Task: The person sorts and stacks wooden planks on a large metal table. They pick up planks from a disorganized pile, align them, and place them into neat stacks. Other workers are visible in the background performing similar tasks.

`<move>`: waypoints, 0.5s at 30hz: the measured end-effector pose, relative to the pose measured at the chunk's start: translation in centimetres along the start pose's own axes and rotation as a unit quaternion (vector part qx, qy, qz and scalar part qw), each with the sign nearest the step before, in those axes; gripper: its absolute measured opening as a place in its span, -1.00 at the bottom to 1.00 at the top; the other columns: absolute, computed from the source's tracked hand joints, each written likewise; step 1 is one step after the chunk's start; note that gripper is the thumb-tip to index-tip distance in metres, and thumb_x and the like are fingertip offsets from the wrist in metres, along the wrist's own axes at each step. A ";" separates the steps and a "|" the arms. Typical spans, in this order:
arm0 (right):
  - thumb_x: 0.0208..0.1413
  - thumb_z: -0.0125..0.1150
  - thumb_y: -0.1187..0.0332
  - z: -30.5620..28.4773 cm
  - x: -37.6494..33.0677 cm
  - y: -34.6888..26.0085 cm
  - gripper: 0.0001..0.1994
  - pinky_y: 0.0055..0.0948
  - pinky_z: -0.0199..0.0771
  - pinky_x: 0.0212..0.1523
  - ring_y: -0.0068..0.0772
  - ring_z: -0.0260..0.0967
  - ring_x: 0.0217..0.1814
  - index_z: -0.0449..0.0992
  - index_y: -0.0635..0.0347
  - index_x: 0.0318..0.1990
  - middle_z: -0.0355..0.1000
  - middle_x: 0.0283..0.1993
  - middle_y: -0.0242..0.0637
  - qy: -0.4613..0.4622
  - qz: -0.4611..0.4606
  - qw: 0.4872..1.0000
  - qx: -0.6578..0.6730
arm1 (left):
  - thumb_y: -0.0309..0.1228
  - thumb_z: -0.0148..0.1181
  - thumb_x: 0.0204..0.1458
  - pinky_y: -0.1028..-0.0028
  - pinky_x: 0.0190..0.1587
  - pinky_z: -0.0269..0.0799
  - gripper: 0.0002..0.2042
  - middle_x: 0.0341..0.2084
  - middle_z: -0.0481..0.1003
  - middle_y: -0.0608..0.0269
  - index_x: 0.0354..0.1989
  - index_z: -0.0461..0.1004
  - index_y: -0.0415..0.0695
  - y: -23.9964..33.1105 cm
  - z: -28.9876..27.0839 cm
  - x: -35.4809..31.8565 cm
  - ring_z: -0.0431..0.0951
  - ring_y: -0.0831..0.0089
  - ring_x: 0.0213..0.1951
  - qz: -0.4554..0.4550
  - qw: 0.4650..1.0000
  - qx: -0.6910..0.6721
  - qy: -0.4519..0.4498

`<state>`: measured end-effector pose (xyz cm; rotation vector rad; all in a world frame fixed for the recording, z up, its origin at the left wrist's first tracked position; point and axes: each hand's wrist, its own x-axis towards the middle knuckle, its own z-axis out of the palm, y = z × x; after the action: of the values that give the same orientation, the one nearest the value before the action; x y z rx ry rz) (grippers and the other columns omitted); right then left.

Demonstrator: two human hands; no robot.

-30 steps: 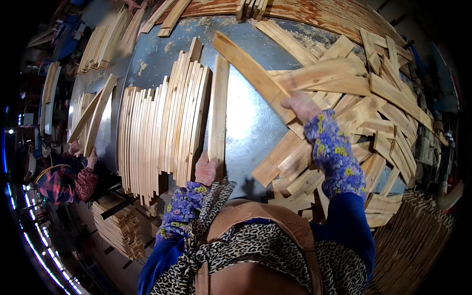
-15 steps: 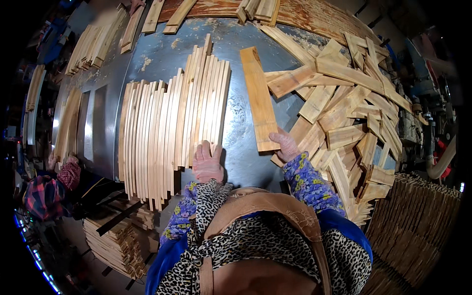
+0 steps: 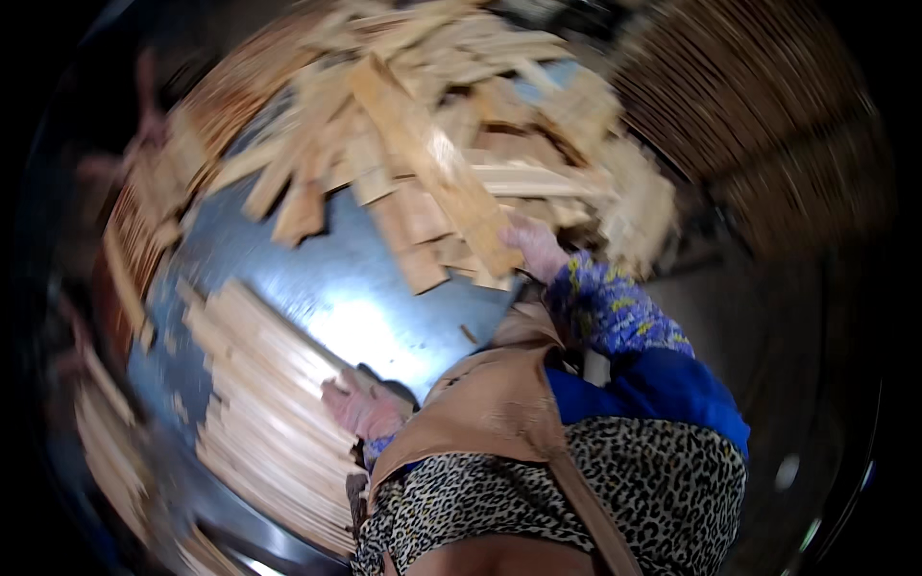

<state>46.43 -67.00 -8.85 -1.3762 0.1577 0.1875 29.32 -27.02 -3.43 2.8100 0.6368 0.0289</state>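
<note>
My right hand is closed round the near end of a long, flat wooden board, which slants up to the left over a heap of loose boards. At the lower left, my left hand lies on the near right edge of a row of pale wooden boards packed side by side. Motion blurs its fingers, but they look stretched out over the wood, gripping nothing.
A shiny metal tabletop shows between row and heap. Brown slatted stacks stand at the upper right. More boards lie at the far left, and another person's blurred hand shows at the upper left.
The view has swung to the right, so the row now sits lower left and the heap at the top. My right hand has carried its board over the heap. My left hand stays at the row.
</note>
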 end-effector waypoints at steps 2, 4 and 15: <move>0.38 0.32 0.28 -4.5 -2.3 -0.5 -0.52 -0.30 0.43 0.38 -0.33 0.51 0.26 0.53 0.32 0.36 0.60 0.26 -0.21 0.116 -0.073 0.990 0.018 | -0.32 0.41 0.01 0.10 0.39 0.33 -0.33 0.38 0.27 -0.15 0.38 0.49 -0.19 -2.5 2.0 1.5 0.34 -0.06 0.37 -0.003 0.999 0.034 -0.027; 0.37 0.32 0.25 -10.7 -6.6 -4.0 -0.53 -0.26 0.45 0.37 -0.28 0.53 0.26 0.55 0.31 0.32 0.62 0.24 -0.20 0.270 -0.149 0.951 -0.015 | -0.32 0.41 0.07 0.18 0.45 0.30 -0.32 0.47 0.21 -0.05 0.44 0.45 -0.08 -3.2 3.9 2.1 0.25 -0.01 0.47 -0.035 0.993 0.055 -0.096; 0.25 0.13 0.08 -42.2 -13.2 11.8 -0.51 -0.06 0.50 0.29 0.25 0.52 0.24 0.60 0.05 0.25 0.59 0.17 0.18 0.533 0.207 0.708 -0.413 | -0.24 0.44 0.03 0.12 0.49 0.30 -0.18 0.61 0.06 -0.11 0.54 0.31 0.01 -9.3 8.2 2.0 0.19 -0.02 0.54 -0.084 0.976 0.148 -0.138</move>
<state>30.81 -106.82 -25.13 -2.1972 1.5328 -0.2432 27.88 -20.07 -13.77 2.9430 0.8660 -0.5202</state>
